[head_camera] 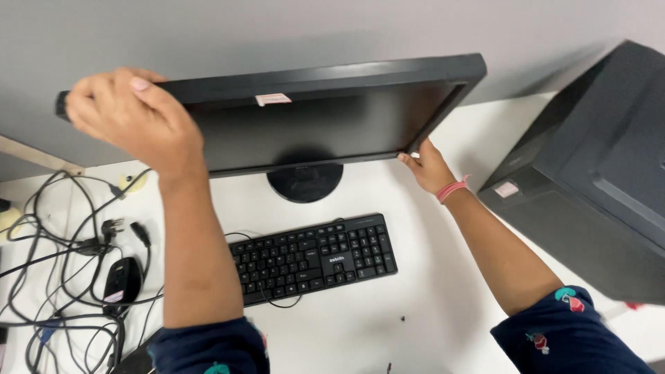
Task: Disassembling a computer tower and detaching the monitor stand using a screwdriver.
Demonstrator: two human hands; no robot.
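A black flat monitor (325, 121) stands on a round black base (305, 181) at the back of a white desk (429, 305). My left hand (135, 118) grips the monitor's top left corner from above. My right hand (428, 166) holds the lower right corner of the frame, with a pink band at the wrist. The screen is dark, and a small pale sticker sits on its top bezel. A black keyboard (315, 256) lies flat in front of the base, between my two forearms.
A black computer tower (596, 180) lies on the desk at the right. Tangled black cables (62, 277), plugs and a black mouse (123, 278) cover the left side. A grey wall rises behind the monitor.
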